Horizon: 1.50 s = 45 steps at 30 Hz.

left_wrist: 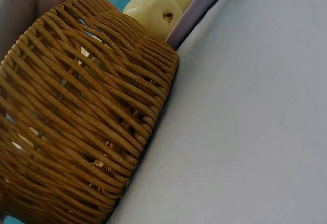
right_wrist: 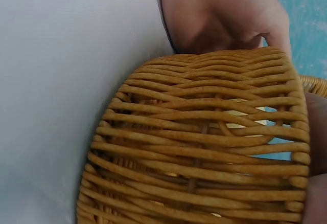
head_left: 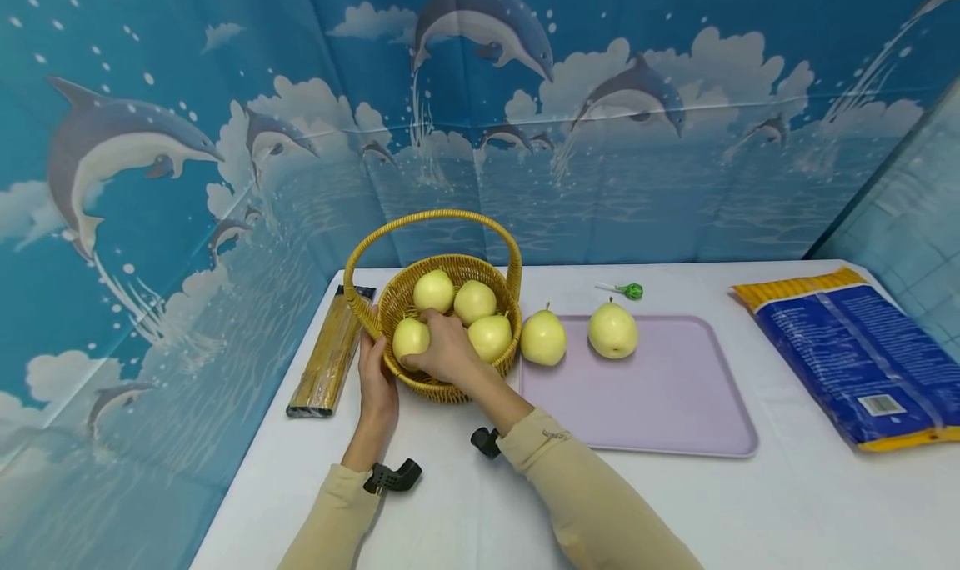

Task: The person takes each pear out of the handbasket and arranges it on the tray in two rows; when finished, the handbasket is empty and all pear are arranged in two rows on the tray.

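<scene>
While the left hand holds the side of the yellow woven basket, the right hand is down inside it, its thumb and fingers curled round the near left pear. I can count four pale green pears in the basket, with three more round the right hand: two just past it and one on its right. Any pear under the palm is hidden. Farther right of the right hand are two more pears, one at the near edge of one purple tray and one on the tray. Past the tray lies one green sweet with a white stick. Well off to the right is one big blue and yellow bag; its white label has bar lines, but the words are too small to read. Left of the left hand is one long brown pack with dark ends. All this sits on the white worktop.
</scene>
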Tool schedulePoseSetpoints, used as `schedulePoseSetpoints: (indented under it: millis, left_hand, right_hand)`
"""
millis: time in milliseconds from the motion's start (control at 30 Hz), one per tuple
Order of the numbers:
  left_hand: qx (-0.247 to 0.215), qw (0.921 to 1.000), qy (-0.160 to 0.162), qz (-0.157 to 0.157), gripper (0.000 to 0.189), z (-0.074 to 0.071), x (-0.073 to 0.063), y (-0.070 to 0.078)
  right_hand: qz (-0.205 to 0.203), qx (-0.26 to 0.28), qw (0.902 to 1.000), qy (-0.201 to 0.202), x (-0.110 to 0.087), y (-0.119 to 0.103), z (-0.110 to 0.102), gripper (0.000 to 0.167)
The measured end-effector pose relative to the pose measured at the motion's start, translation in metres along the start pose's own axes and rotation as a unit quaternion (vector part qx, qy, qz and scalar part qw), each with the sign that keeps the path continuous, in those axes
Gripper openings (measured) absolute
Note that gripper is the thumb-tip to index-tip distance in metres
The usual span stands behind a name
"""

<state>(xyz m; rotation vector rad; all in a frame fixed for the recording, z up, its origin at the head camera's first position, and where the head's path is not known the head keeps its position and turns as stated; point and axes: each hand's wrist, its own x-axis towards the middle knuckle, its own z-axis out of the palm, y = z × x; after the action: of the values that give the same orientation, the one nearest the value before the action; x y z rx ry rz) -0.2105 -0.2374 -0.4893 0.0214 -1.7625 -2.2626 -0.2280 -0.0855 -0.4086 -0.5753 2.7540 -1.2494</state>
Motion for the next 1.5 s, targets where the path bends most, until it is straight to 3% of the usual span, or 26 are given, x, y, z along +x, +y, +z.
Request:
schedulePoseSetpoints:
  millis: [433, 733, 1067, 1300, 1500]
  left_hand:
    - [0.003, 1.0000, -0.002, 0.004, 0.059, -0.003, -0.003, -0.002]
    - [0.004, 0.9999, -0.011, 0.010, 0.059, -0.004, -0.004, -0.001]
    - [-0.007, 0.9998, -0.012, 0.013, 0.059, -0.003, -0.003, -0.002]
    - [-0.007, 0.9999, -0.005, 0.007, 0.058, -0.001, -0.003, 0.000]
    - [-0.005, 0.9999, -0.009, 0.011, 0.058, -0.001, -0.004, -0.001]
  right_hand:
    - [-0.039, 0.015, 0.9986, 0.032, -0.027, -0.008, -0.031, 0.074]
    - [-0.044, 0.049, 0.9940, 0.087, -0.058, 0.006, -0.061, 0.070]
    - [-0.061, 0.059, 0.9899, 0.113, -0.088, 0.026, -0.094, 0.071]
    - [-0.030, 0.103, 0.9871, 0.119, -0.107, 0.046, -0.118, 0.070]
    - [-0.005, 0.087, 0.9857, 0.144, -0.121, 0.067, -0.141, 0.070]
